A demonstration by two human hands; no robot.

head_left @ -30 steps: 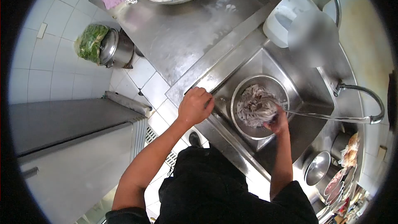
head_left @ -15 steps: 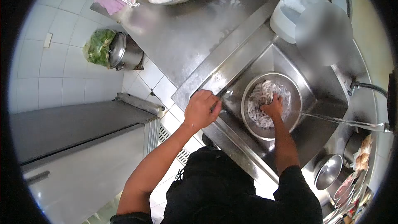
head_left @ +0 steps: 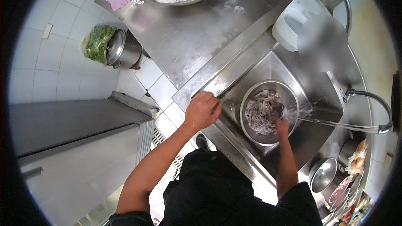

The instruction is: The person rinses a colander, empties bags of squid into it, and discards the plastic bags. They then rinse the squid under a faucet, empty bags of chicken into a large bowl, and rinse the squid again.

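A round metal bowl [head_left: 243, 119] sits in the steel sink [head_left: 310, 88], holding water and many pale, greyish strips [head_left: 261, 111] that look like cut squid. My right hand [head_left: 282, 126] is down in the bowl at its near right side, its fingers hidden among the strips and water. Running water [head_left: 335, 124] arcs from the curved tap [head_left: 383, 119] and splashes at the bowl's right side, close to that hand. My left hand [head_left: 202, 109] rests with curled fingers on the sink's front edge [head_left: 222, 126], apart from the bowl.
Behind the sink's left side, a steel counter [head_left: 180, 37] carries a wide bowl [head_left: 184, 3] of white bagged items. A white container [head_left: 289, 33] stands at the sink's back corner. Metal bowls [head_left: 324, 175] sit at right. A lidded pot [head_left: 125, 50] and bagged greens [head_left: 97, 44] are at left.
My right hand has pushed deeper and nearer the bowl's close side, so its fingers no longer show. Water now sprays up beside it. The strips have shifted; my left hand stays put.
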